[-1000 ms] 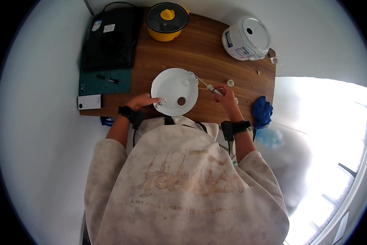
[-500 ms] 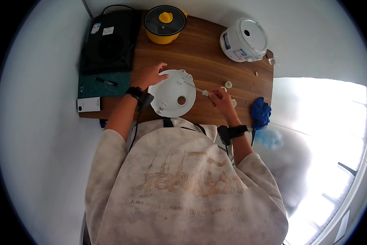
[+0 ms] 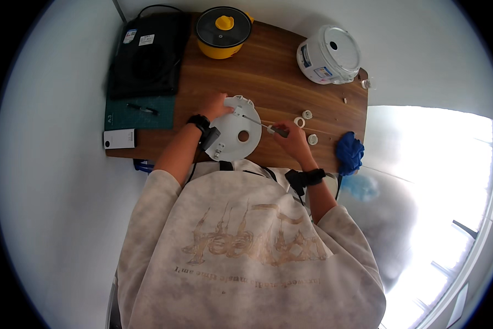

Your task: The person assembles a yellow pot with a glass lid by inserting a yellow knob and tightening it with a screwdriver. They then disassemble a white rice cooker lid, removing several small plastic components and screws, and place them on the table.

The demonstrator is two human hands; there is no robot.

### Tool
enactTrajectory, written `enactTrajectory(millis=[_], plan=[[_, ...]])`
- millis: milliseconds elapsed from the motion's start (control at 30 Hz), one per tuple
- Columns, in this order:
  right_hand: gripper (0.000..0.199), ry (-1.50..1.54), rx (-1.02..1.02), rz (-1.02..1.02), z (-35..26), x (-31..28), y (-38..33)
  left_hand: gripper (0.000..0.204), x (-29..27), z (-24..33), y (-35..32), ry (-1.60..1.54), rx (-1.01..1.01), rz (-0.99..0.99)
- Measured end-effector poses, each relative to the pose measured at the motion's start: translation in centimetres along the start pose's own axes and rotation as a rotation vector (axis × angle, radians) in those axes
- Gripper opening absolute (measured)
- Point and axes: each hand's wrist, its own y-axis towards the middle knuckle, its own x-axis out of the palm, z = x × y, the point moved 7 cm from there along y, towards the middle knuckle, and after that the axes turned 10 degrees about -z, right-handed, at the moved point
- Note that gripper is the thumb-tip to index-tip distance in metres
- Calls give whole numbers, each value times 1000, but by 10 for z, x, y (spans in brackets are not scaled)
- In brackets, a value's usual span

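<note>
A round white plastic cover [image 3: 232,137] with a hole and small fittings rests at the near edge of the table, tilt unclear. My left hand [image 3: 216,105] grips its far left rim, with the thumb over the inner face. In my right hand [image 3: 293,141] is a screwdriver [image 3: 280,132] with a dark handle, its thin shaft reaching left across the cover. The tip lies close to the small white fitting near the far rim; whether it touches, I cannot tell. A small white part sits at the front of the handle.
White ring-shaped parts [image 3: 313,139] lie right of my right hand, near a blue cloth [image 3: 349,149]. At the back stand a yellow pot [image 3: 220,52] and a white appliance body [image 3: 315,57]. A black appliance [image 3: 147,60], green mat [image 3: 123,113] and white box [image 3: 119,139] occupy the left.
My left hand has moved right and closed on the cover's rim; before, its fingers were spread there. My right hand has shifted slightly left and nearer me, and the screwdriver handle now shows.
</note>
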Motion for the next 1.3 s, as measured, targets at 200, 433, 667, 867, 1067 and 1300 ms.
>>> enactTrajectory(millis=[200,433,667,867,1067,1300], plan=[[31,-32,-98,9,-9,9,9,62,0,-1,-3,60,-63,-10],[28,-105,-9,-16,0,15,16,63,6,-10,1,92,-55,-2],[38,-367,129,-295,30,41,25,62,10,-11,1,101,-83,-65],[26,-143,37,-114,21,42,42,52,10,-12,-4,124,-77,-32],[28,-49,111,-167,1,69,83,60,-2,8,-13,193,-79,-192],[30,-315,31,-153,-20,101,101,67,1,-8,-15,267,-116,-302]])
